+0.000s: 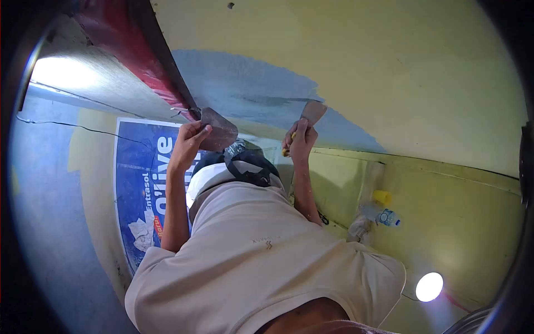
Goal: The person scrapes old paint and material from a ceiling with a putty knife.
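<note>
I have a single head-worn view, a fisheye with dark corners. It sits close behind a person's back (261, 261), which fills 6 o'clock. It faces forward and up toward the grey patch (245, 83) on the yellow surface (389, 67) at 12 o'clock. The frame seems rolled, since the blue poster (139, 183) at 9 o'clock reads sideways.

Putty knife (313, 111) blade-up on grey patch (245, 83); broader trowel (219, 129), perhaps loaded, beside it.
</note>
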`<state>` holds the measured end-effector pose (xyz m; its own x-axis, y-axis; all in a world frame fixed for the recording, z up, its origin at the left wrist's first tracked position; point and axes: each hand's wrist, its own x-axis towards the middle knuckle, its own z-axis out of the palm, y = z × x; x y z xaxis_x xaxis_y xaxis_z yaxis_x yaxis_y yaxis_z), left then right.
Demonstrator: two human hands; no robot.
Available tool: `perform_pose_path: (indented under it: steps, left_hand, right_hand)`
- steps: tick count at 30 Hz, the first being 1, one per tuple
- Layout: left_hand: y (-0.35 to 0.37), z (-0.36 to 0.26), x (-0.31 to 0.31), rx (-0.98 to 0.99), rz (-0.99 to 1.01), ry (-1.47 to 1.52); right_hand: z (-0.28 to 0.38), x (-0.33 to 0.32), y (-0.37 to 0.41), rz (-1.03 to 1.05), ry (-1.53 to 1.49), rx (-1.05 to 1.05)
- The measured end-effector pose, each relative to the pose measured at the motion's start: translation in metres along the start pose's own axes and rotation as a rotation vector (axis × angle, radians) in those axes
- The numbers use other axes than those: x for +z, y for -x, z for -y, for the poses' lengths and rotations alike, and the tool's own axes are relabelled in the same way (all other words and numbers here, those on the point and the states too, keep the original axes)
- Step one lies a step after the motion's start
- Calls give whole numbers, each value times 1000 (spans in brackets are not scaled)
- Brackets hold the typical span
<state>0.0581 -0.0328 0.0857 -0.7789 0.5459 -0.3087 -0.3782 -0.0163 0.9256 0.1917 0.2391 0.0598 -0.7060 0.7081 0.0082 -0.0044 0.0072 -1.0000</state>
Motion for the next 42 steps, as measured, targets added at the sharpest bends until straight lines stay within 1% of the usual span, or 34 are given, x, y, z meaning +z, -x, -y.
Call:
perform_pose_path:
  steps: [1, 2, 3, 6, 8, 10, 11, 13, 15, 16, 18, 19, 22, 23, 26, 30, 32, 34, 35, 37, 38, 39, 40, 41, 42]
  left_hand:
    - [-7, 13, -10, -13, 22, -38]
    - [-8, 20, -11, 3, 12, 10]
    - [-9, 14, -8, 7, 2, 1]
    - [-6, 11, -5, -29, 38, -6]
    - [-4, -1, 1, -57, 43, 44]
    - [-12, 13, -9, 5, 65, -43]
    - [-11, 17, -10, -16, 65, -29]
    - [-7, 3, 1, -27, 49, -19]
    - [-13, 22, -9, -16, 65, -43]
    - [-14, 20, -9, 0, 66, -60]
    - [-10, 9, 0, -28, 68, 1]
    - [-8, 0, 9, -41, 46, 54]
    - [-12, 21, -6, 2, 69, -31]
    - [-15, 28, -12, 0, 84, -63]
    - [-8, 5, 5, -67, 65, 62]
    - [-11, 7, 2, -21, 114, 19]
    - [-14, 21, -5, -21, 119, -26]
    - [-16, 7, -2, 18, 132, -87]
    - [-10, 2, 7, -9, 96, 40]
    - [-13, 8, 2, -22, 93, 50]
    - [-14, 14, -2, -40, 97, 57]
    - [-14, 11, -1, -2, 111, -14]
    - [-11, 8, 3, -30, 73, 32]
    - [-7, 1, 8, -45, 67, 57]
    - [-3, -4, 11, -56, 56, 82]
  right_hand:
    - [4, 3, 2, -1, 9, -6]
    - [7, 8, 2, 0, 16, -9]
    - [23, 17, 1, 15, -55, -17]
    - [14, 20, 0, 33, 3, -10]
    - [14, 24, 0, 16, -84, 7]
    - [35, 35, 4, 11, -146, 35]
    - [36, 35, 2, 55, -141, -11]
    - [18, 28, 4, 42, -84, -11]
    - [12, 25, 1, 53, -93, -18]
    - [25, 33, -3, 59, -107, -17]
    - [48, 38, -6, 48, -117, 9]
    - [35, 34, -9, 47, -84, -39]
    - [42, 35, 0, -2, -195, 30]
    - [53, 36, 3, 25, -228, 76]
    - [37, 30, -3, 20, -124, 6]
    - [42, 33, -4, 30, -131, -26]
    - [45, 36, -10, 25, -110, -58]
    - [44, 35, -11, 15, -108, -58]
    - [36, 32, -7, 17, -119, -39]
    - [43, 33, -1, 38, -139, 5]
    - [46, 34, -5, 49, -150, -12]
    - [48, 34, -8, 53, -158, -22]
    - [49, 33, -7, 57, -168, -36]
    - [42, 31, -5, 30, -114, -27]
    - [45, 32, -5, 29, -145, -24]
